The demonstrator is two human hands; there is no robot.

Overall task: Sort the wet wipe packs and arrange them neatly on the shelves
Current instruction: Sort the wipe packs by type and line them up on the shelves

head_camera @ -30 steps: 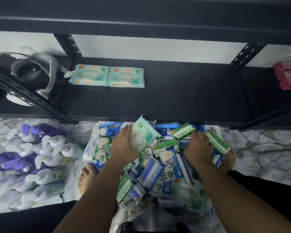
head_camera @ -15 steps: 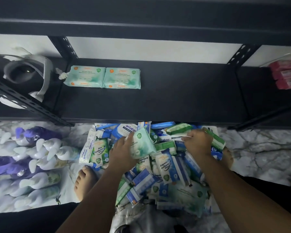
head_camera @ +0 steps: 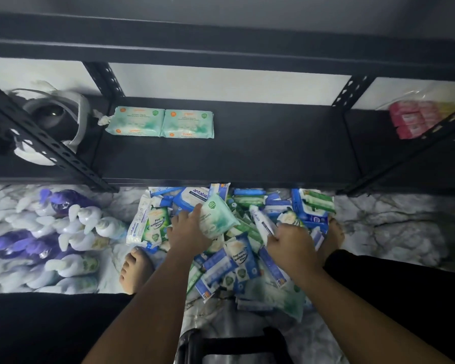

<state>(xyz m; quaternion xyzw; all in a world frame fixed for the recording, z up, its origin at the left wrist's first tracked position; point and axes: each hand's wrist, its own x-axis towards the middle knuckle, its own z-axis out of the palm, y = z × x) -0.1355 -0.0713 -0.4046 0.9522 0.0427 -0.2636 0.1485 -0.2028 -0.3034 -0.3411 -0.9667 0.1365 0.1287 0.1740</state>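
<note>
Left grip [head_camera: 188, 229] is clamping a pale green pack [head_camera: 217, 216], which is sticking out at its 1 o'clock above the pile [head_camera: 244, 261], tilted, long axis running roughly 9 to 3 o'clock. Right grip [head_camera: 293, 244] is reaching into the pile with fingers curled; whether it is clamping anything, I cannot tell. Two teal packs [head_camera: 188, 124] are lying side by side on the shelf [head_camera: 273, 145] at 12 o'clock.

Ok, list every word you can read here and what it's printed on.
"antaba", cut off: blue-lidded pack.
"Pine Antibacterial Wipes": green pack.
"antabax": white pack left of it.
"Fragrance", "Antibacterial Wipes": blue pack.
Too blurred: two teal packs on the shelf.
Also blurred: teal pack in the left hand.
</note>
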